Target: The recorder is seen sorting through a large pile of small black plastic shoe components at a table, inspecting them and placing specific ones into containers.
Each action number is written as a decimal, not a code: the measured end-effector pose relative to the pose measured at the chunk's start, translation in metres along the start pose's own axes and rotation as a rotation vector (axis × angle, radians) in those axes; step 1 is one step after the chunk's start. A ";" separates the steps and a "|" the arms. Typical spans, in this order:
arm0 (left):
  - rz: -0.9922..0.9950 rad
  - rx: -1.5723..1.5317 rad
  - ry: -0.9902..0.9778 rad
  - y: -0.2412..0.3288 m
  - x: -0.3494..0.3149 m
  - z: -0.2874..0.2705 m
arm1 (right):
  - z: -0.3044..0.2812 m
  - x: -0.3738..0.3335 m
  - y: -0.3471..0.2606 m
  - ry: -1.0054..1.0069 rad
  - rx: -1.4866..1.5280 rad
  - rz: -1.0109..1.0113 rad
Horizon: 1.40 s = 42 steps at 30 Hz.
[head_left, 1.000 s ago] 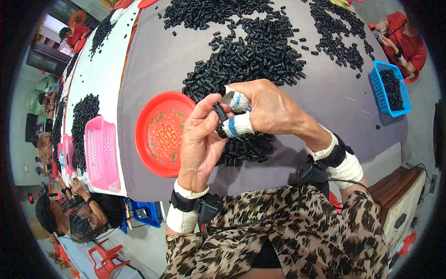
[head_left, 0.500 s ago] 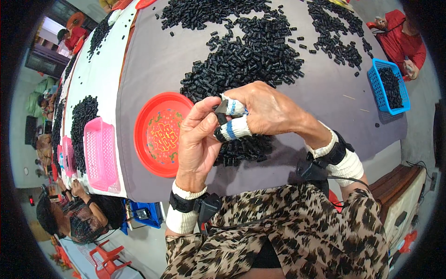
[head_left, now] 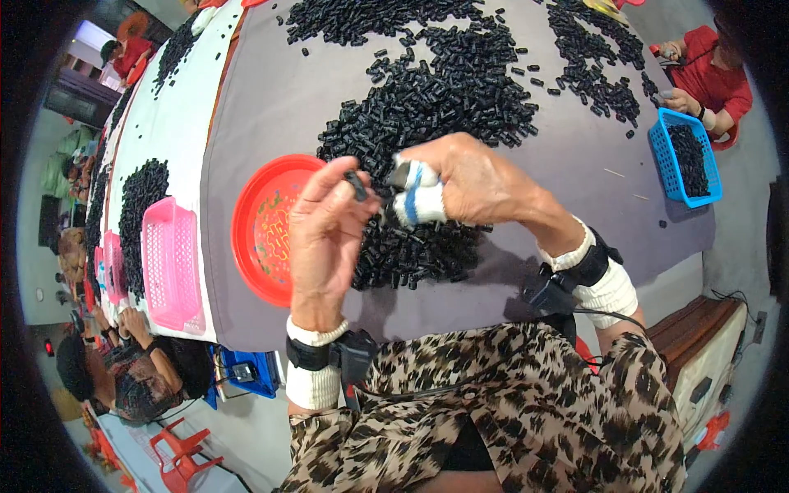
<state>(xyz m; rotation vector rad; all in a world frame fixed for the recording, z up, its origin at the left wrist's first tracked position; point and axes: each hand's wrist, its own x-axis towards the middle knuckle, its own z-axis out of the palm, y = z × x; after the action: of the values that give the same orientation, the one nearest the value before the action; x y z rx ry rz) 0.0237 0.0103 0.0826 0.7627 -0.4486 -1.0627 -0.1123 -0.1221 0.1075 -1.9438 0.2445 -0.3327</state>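
A small black cylindrical piece [head_left: 355, 186] is pinched between the thumb and fingertips of my left hand [head_left: 322, 234], above the right side of the red plate. My right hand [head_left: 489, 182] is closed just to the right, a small gap away. White finger covers [head_left: 423, 205] with blue stripes wrap its thumb and finger, and a dark grey bit shows at their tips, too blurred to name. Beneath and beyond both hands spreads a big heap of similar black pieces [head_left: 436, 99] on the grey tablecloth. The red plate [head_left: 246, 259] has a yellow printed pattern and lies partly behind my left hand.
A blue basket [head_left: 654, 156] of black pieces stands at the right, beside a person in red [head_left: 711, 74]. At the left, a pink basket [head_left: 168, 255] sits on a white table with another black heap [head_left: 144, 214]. A person in dark clothes [head_left: 140, 378] works at lower left.
My hands have drawn apart; the left moved a little left and now shows the black piece at its fingertips. The person in red has brought a hand near the blue basket.
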 end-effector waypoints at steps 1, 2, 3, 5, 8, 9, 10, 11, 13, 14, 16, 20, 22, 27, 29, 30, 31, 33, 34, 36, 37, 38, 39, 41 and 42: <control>0.020 0.103 0.095 0.004 0.002 -0.013 | -0.007 0.000 0.001 0.012 -0.040 0.017; 0.040 0.205 0.189 0.008 0.003 -0.030 | -0.011 0.002 0.010 0.031 -0.096 0.061; 0.077 0.294 0.251 0.014 0.003 -0.046 | -0.015 0.001 0.011 0.059 -0.069 0.082; 0.119 0.462 0.351 0.019 -0.001 -0.089 | -0.019 0.000 0.018 0.091 -0.070 0.150; 0.091 0.734 0.519 0.025 -0.012 -0.122 | -0.020 -0.004 0.014 0.130 -0.012 0.222; 0.086 0.750 0.518 0.022 -0.013 -0.118 | -0.021 -0.006 0.018 0.124 -0.008 0.254; 0.083 0.746 0.516 0.019 -0.011 -0.113 | -0.021 -0.008 0.020 0.125 -0.011 0.258; 0.076 0.820 0.443 0.012 -0.007 -0.104 | -0.021 -0.009 0.021 0.136 0.033 0.268; 0.067 0.978 0.302 -0.002 0.002 -0.078 | -0.022 -0.010 0.023 0.138 0.071 0.275; 0.076 1.040 0.211 -0.013 0.010 -0.071 | -0.022 -0.010 0.023 0.141 0.086 0.258; 0.190 1.264 0.049 -0.036 0.020 -0.053 | -0.023 -0.010 0.027 0.142 0.099 0.249; 0.339 1.599 -0.136 -0.058 0.036 -0.043 | -0.021 -0.010 0.021 0.126 0.065 0.274; 0.427 1.718 -0.193 -0.069 0.042 -0.044 | -0.024 -0.014 0.024 0.130 0.057 0.300; 0.432 1.788 -0.238 -0.070 0.047 -0.044 | -0.023 -0.015 0.030 0.102 0.067 0.319; 0.510 1.782 -0.244 -0.070 0.046 -0.045 | -0.022 -0.014 0.026 0.090 0.089 0.317; 0.518 1.783 -0.238 -0.069 0.045 -0.046 | -0.021 -0.014 0.027 0.075 0.122 0.323; 0.363 1.642 -0.166 -0.067 0.045 -0.049 | -0.020 -0.012 0.024 0.079 0.114 0.324; 0.174 1.417 -0.074 -0.056 0.043 -0.047 | -0.018 -0.010 0.022 0.084 0.098 0.322; 0.185 1.416 -0.067 -0.046 0.041 -0.042 | -0.017 -0.009 0.025 0.089 0.121 0.319; -0.238 0.497 0.106 -0.029 0.037 -0.032 | -0.015 -0.005 0.023 0.085 0.134 0.308; -0.265 0.226 0.093 -0.021 0.035 -0.032 | -0.014 -0.003 0.020 0.090 0.149 0.283; -0.253 0.222 0.095 -0.015 0.032 -0.027 | -0.013 0.000 0.017 0.095 0.165 0.259; -0.194 0.025 0.061 -0.008 0.028 -0.023 | -0.011 0.004 0.008 0.100 0.210 0.267; -0.114 -0.231 -0.022 0.000 0.018 -0.014 | -0.003 0.013 0.000 0.095 0.205 0.179; -0.102 -0.233 -0.021 0.005 0.013 -0.008 | 0.000 0.019 -0.004 0.093 0.205 0.096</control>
<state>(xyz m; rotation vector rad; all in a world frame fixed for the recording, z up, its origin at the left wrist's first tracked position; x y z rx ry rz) 0.0374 0.0021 0.0806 0.5730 -0.2993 -1.1956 -0.0946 -0.1262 0.1133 -1.7110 0.3501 -0.3703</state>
